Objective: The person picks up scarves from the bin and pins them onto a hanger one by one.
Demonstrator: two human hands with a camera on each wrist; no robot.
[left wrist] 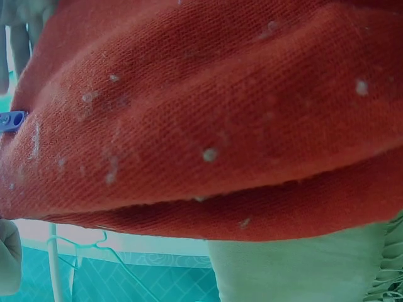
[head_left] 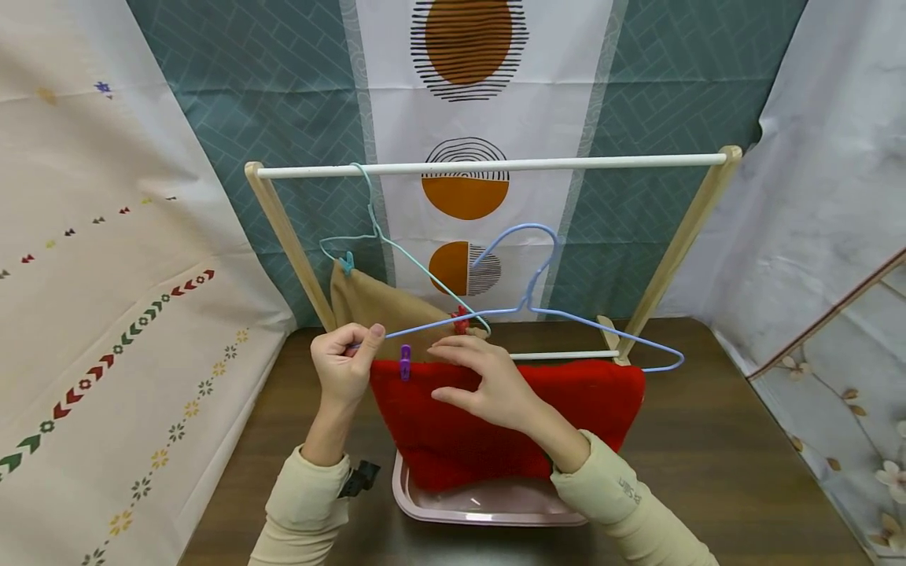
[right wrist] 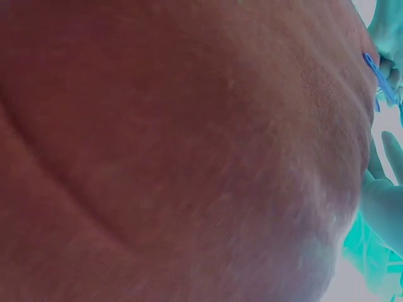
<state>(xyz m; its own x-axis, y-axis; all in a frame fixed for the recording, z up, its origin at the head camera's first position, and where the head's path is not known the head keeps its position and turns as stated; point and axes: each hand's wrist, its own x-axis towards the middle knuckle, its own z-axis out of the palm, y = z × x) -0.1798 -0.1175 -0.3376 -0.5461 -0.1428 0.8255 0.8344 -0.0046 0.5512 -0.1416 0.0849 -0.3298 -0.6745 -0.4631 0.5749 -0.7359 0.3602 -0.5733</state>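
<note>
My left hand [head_left: 340, 358] pinches the left end of a blue hanger [head_left: 453, 318], its fingers curled in and its thumb along the wire. A red cloth [head_left: 580, 401] hangs from the hanger's lower side, and a purple clothespin [head_left: 405, 363] clips its top edge beside the left hand. In front of the cloth is my right hand [head_left: 488, 377], fingers stretched toward the left and thumb spread apart from them. The cloth [left wrist: 220, 126] fills most of the left wrist view, with the clothespin [left wrist: 12, 121] at its left edge. Cloth also covers most of the right wrist view.
Behind stands a wooden rack with a white rod [head_left: 566, 163]. A mint hanger [head_left: 406, 251] hooked on it carries a tan cloth [head_left: 375, 306] with a teal clothespin [head_left: 346, 263] and a red one [head_left: 460, 320]. Below the red cloth sits a pink tray [head_left: 488, 515].
</note>
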